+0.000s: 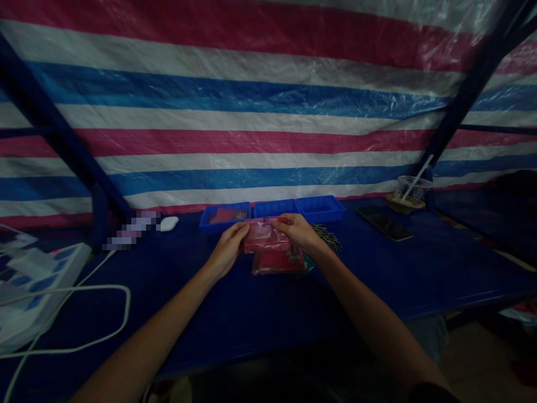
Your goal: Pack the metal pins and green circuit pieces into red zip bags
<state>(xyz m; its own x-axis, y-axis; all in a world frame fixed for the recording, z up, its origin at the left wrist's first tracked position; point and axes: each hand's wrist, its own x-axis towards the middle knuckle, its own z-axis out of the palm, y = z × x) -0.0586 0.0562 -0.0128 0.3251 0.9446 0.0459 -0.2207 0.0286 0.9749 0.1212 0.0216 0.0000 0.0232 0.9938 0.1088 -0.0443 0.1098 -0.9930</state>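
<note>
Both hands, left hand (229, 242) & right hand (296, 230), pinched a pink bag (265, 235) betw. fingertips, stack of bags (277, 261) just below; prob. mid-sealing, next needs even pressure along top edge.

both hands (230, 244) gripping red pouch (265, 235) (blue table (251, 313))

Both forearms are bare to the elbow; a dark sleeve edge (432, 392) shows at the right.
</note>
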